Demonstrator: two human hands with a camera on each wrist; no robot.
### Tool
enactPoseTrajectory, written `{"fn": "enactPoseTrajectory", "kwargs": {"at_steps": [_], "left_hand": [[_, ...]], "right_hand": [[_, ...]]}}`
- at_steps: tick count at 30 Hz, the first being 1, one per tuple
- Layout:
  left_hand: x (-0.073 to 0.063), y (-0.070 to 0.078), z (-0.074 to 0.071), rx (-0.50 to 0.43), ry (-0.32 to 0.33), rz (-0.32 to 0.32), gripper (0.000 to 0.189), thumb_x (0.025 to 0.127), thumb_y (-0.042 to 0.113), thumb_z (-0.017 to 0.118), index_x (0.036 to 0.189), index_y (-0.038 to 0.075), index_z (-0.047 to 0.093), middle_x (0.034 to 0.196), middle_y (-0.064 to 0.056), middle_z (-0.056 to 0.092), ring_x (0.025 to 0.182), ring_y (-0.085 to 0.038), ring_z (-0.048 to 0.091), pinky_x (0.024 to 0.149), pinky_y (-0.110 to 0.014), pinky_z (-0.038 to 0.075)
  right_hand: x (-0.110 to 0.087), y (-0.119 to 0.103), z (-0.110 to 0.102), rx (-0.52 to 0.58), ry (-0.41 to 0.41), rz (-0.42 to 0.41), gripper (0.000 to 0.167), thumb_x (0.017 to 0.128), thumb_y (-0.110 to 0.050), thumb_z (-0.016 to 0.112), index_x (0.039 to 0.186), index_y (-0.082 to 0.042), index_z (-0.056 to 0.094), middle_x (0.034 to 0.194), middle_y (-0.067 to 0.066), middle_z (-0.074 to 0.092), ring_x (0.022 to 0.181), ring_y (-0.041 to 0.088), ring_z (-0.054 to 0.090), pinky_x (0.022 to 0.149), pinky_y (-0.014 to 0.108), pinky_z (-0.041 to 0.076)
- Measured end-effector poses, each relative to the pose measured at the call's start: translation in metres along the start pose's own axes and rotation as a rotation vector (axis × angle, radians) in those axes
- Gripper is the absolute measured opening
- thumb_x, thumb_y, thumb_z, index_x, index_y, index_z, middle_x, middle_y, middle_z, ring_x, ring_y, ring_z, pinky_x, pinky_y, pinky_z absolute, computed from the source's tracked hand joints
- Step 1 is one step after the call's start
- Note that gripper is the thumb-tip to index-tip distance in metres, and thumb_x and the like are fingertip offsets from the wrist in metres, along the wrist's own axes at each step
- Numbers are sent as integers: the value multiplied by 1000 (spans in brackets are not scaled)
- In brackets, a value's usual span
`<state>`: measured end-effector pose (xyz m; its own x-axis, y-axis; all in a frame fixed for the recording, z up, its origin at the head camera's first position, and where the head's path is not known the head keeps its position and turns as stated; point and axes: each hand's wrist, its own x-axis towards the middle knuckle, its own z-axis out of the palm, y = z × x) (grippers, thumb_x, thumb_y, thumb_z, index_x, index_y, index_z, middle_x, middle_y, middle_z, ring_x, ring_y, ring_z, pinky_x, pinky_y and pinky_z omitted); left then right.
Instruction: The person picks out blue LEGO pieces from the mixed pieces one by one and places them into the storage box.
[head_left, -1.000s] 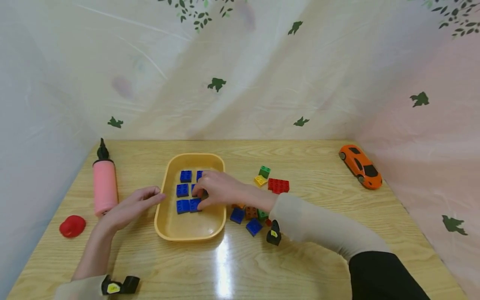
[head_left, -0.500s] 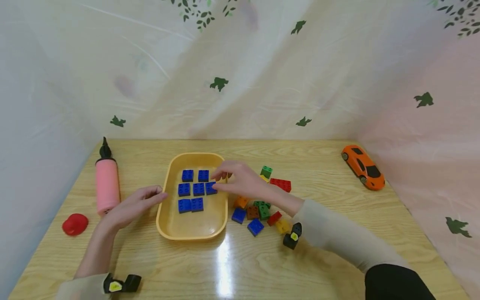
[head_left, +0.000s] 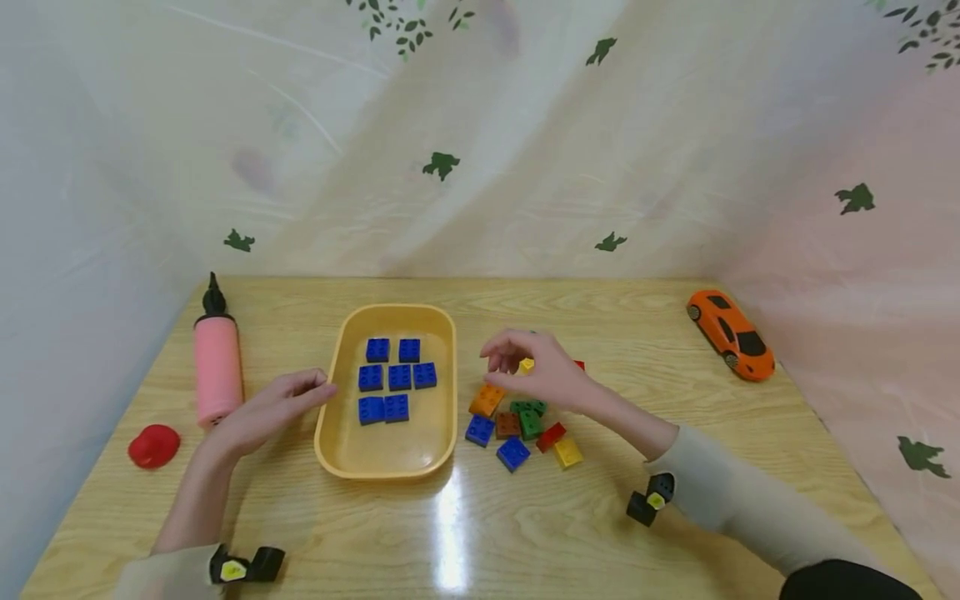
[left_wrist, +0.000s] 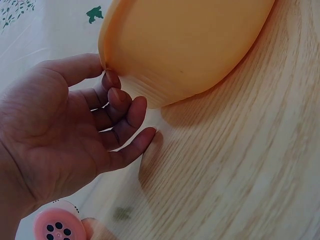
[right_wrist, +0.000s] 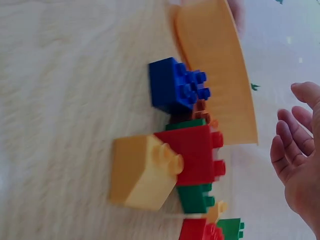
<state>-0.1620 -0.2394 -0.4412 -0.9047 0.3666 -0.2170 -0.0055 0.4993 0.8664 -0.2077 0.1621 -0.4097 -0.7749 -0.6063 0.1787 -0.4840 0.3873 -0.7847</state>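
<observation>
My left hand (head_left: 279,408) is at the left side of a yellow plastic tray (head_left: 390,462), pinching its rim between thumb and curled fingers. In the left wrist view the thumb lies on the edge of the tray (left_wrist: 185,55), with the fingertips by its outer wall. Several blue building blocks (head_left: 399,377) sit in rows inside it. To the tray's right, my right hand (head_left: 543,371) hovers empty over a loose pile, fingers loosely bent. Below it lie an orange block (head_left: 487,400), a brown block (head_left: 507,425), a blue block (right_wrist: 172,86), a red block (right_wrist: 192,154) and a yellow block (right_wrist: 142,172).
A pink balloon pump (head_left: 217,367) stands behind the left forearm, with a red rounded object (head_left: 153,447) near it. An orange toy car (head_left: 731,335) is parked at the back right of the wooden table (head_left: 600,533). A patterned cloth rises behind.
My right hand let go of a blue block at the right end of the tray's middle row and moved right, out over the loose pile. The left hand stayed at the rim.
</observation>
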Motion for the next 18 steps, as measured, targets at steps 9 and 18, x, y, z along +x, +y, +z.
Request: {"fn": "enactPoseTrajectory", "kwargs": {"at_steps": [9,18], "left_hand": [[0,1,1,3,-2,4,34,108,33,52,96,1,53,86,-9,44,82,-20,45,70,-29,33],[0,1,0,3,-2,2,35,108,34,52,97,1,53,86,-9,45,83,-19,45,70,-29,33]], "right_hand": [[-30,4,-5,-117,-191,-29,35,91,-21,80,122,-8,69,105,4,75,92,20,67,83,39,58],[-42,2,2,-344,-355,-39,35,90,-35,81,121,-23,73,118,-11,70,108,9,59,96,32,52]]}}
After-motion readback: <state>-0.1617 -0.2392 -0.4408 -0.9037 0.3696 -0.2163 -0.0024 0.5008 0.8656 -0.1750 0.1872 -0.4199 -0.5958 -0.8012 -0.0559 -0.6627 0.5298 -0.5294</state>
